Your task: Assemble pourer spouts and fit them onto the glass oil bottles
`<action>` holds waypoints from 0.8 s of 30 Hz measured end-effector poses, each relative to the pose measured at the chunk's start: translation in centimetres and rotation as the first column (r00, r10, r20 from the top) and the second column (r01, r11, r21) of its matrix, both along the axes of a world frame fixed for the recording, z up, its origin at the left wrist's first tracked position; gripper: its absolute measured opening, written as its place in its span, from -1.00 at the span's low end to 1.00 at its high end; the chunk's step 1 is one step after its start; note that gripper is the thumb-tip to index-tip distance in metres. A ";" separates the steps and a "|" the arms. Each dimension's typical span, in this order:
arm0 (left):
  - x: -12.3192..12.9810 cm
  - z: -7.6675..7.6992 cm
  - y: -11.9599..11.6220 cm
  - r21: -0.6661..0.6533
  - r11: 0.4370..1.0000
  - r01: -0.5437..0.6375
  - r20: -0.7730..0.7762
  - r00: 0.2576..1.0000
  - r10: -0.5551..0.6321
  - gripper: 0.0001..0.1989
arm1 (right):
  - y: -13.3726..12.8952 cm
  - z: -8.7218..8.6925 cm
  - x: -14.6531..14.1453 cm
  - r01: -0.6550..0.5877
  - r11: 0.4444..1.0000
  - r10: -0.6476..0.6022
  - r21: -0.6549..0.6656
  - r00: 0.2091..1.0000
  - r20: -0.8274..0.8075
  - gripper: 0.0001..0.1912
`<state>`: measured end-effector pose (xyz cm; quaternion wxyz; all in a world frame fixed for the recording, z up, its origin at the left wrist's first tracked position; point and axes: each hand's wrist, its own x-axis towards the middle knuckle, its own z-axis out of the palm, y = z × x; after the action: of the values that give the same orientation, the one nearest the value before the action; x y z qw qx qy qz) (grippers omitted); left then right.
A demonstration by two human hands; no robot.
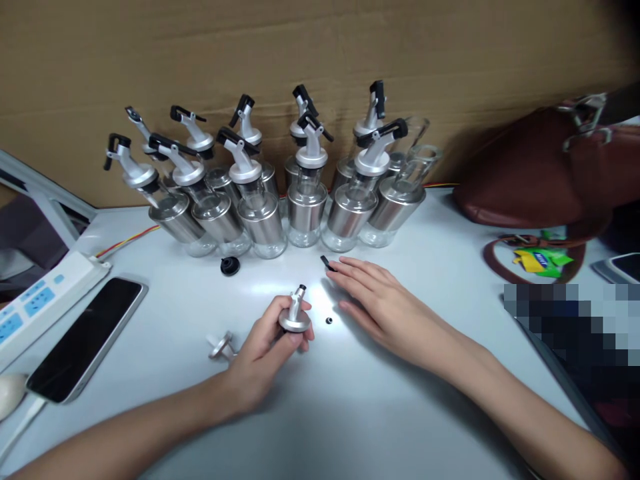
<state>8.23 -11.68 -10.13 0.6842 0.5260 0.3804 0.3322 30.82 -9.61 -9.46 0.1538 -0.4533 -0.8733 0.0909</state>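
My left hand (267,340) is closed around a silver bottle pourer (296,317), its spout pointing up with a small black tip. Fingers outstretched, my right hand (380,297) reaches over the table, its fingertips at a small black lever (327,263); whether they touch it I cannot tell. Between the hands lies a tiny black ring-like part (329,321). A round black stopper (230,266) rests in front of the bottles. Left of my left wrist, another silver pourer part (221,345) lies on its side, partly hidden by the hand.
Two rows of glass bottles (263,227) with metal bands stand at the back, most topped with pourers. A cardboard sheet (320,47) rises behind them. On the left are a phone (87,340) and a power strip (45,300); a brown bag (530,167) and green-yellow packet (543,260) are right.
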 end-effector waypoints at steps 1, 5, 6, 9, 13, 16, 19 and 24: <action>0.0 0.0 0.0 -0.001 1.000 -0.001 -0.001 1.000 0.001 -0.80 | 0.0 -0.2 0.0 -0.003 1.000 0.003 -0.028 1.000 0.011 -0.60; 0.1 -0.1 0.0 0.018 1.000 0.011 0.016 1.000 -0.011 -0.76 | 0.0 -0.3 -0.1 -0.025 0.998 0.024 -0.065 1.000 -0.015 -0.59; 0.1 -0.2 -0.1 0.029 1.000 0.011 0.025 1.000 -0.012 -0.75 | 0.0 -0.1 -0.1 -0.029 0.999 0.028 -0.045 0.999 -0.037 -0.61; 0.1 -0.3 -0.1 0.059 0.998 0.009 0.039 0.999 -0.011 -0.69 | -0.1 0.5 -0.2 -0.046 0.998 0.052 0.049 0.990 -0.129 -0.65; -0.2 -0.1 0.2 0.071 0.991 0.116 0.013 0.993 -0.117 -0.60 | -0.5 1.5 -0.6 -0.096 0.987 0.122 0.130 0.969 -0.215 -0.67; -0.3 0.5 0.4 0.077 0.967 0.243 -0.004 0.970 -0.243 -0.56 | -0.9 1.9 -1.1 -0.155 0.978 0.188 0.139 0.943 -0.275 -0.71; -0.4 1.2 0.6 0.119 0.935 0.334 -0.045 0.943 -0.331 -0.53 | -1.0 2.0 -1.3 -0.176 0.980 0.199 0.096 0.914 -0.353 -0.76; -0.3 1.7 0.6 0.238 0.875 0.421 -0.263 0.895 -0.360 -0.46 | -1.0 2.4 -1.0 -0.255 0.967 0.226 -0.019 0.888 -0.401 -0.70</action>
<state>7.89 -11.04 -8.39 0.6088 0.7186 0.2833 0.1808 29.79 -10.59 -7.10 0.2985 -0.3191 -0.8696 0.2298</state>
